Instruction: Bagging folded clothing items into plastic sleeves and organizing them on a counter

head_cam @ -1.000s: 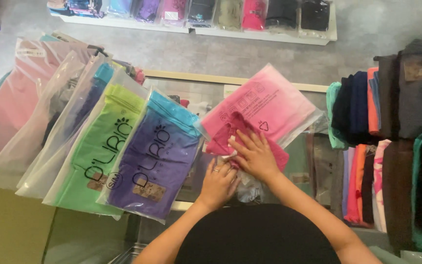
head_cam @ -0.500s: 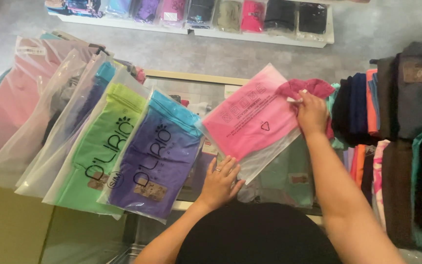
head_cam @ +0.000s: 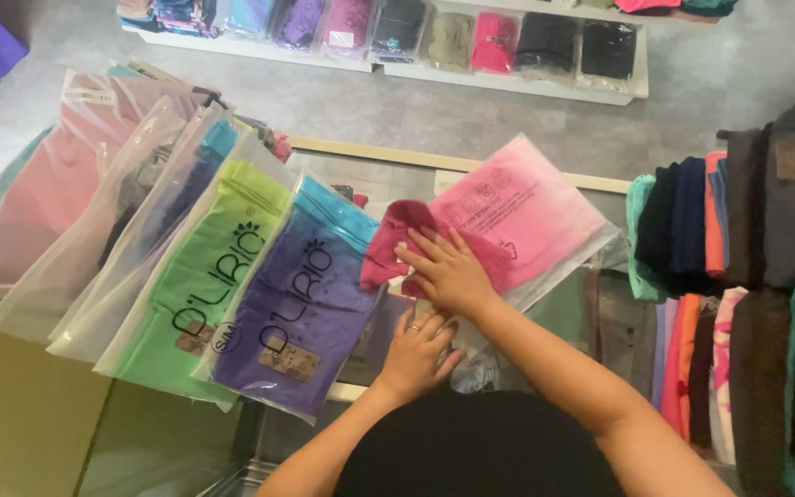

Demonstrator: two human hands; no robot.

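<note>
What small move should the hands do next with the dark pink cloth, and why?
Probably smooth the dark pink cloth flat with the right hand: it lies bunched beside the pink bag, and the left hand rests below it on the table.

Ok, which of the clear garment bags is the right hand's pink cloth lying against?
The pink bag, rightmost in the row. The right hand presses the pink cloth at its left edge; the purple bag and green bag lie further left.

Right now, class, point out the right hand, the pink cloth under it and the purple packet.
right hand [head_cam: 448, 267], head view, back of hand.
pink cloth [head_cam: 386, 244], head view, left fold.
purple packet [head_cam: 301, 313], head view, front middle.
</note>
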